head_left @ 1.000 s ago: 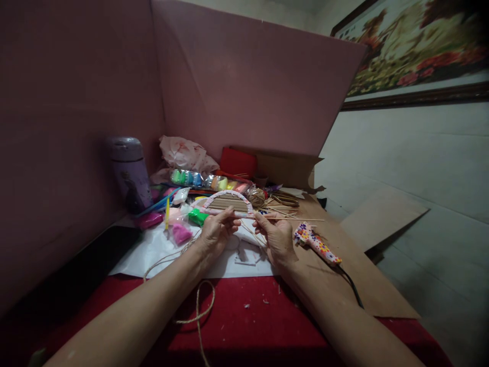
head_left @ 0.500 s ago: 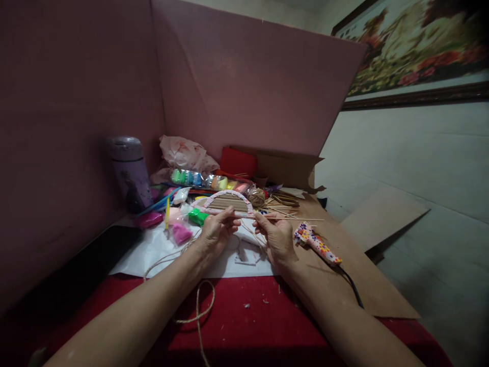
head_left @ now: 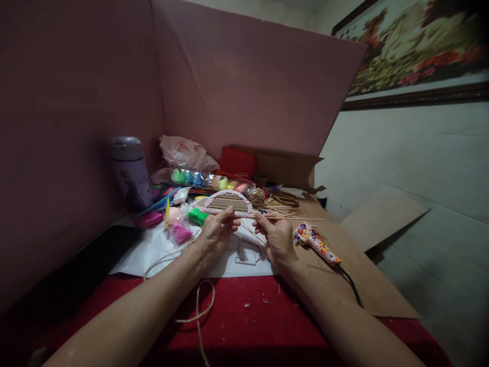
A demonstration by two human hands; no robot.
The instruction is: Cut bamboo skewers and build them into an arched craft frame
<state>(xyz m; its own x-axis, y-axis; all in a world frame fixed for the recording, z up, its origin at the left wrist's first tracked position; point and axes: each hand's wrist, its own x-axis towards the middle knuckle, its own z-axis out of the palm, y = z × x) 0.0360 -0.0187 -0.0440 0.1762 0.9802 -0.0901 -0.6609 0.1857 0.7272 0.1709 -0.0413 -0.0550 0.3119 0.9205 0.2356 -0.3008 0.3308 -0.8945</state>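
A thin wooden stick (head_left: 294, 219) runs level between my two hands, its free end sticking out to the right. My left hand (head_left: 218, 232) pinches its left part, and my right hand (head_left: 275, 235) grips it further along with thumb and fingers. Just behind the fingers stands a half-round cardboard piece (head_left: 229, 202) with a pale patterned rim; whether my fingers touch it I cannot tell. Below the hands, white paper (head_left: 225, 267) carries a small cut frame shape (head_left: 247, 256). More thin sticks (head_left: 282, 209) lie loose behind my right hand.
A flower-patterned glue gun (head_left: 317, 243) with a black cord rests on cardboard (head_left: 367, 285) at right. Bagged coloured clay (head_left: 187, 177), a twine ball (head_left: 256, 196) and a purple bottle (head_left: 132, 176) stand behind. Loose twine (head_left: 197, 311) trails over the red cloth (head_left: 244, 326).
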